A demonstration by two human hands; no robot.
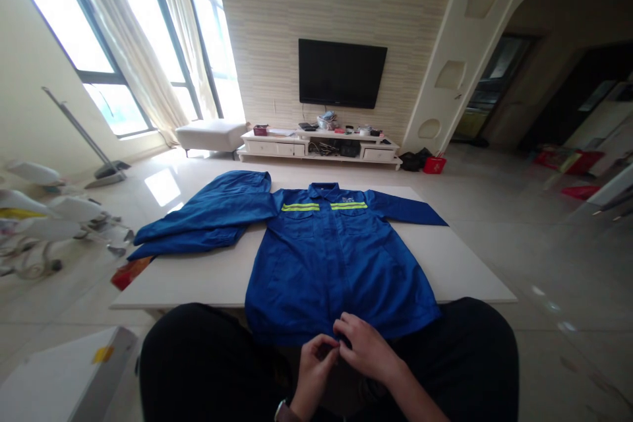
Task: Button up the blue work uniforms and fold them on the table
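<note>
A blue work jacket [306, 264] with yellow reflective stripes lies front up on a white table [198, 283], its collar at the far side and its hem hanging over the near edge. My left hand [315, 364] and my right hand [363, 346] meet at the middle of the hem. The fingers of both are pinched together on the jacket's bottom front edge; the exact bit between them is too small to make out. One sleeve stretches to the right. Folded blue cloth [202, 214], which looks like trousers, lies at the table's left, beside the jacket.
My knees in black trousers flank the hem. A white box [69, 376] stands at the lower left, and a red item [129, 271] is by the table's left corner. Beyond are a low TV cabinet [277, 148], a bench [210, 135] and a red bag [434, 165].
</note>
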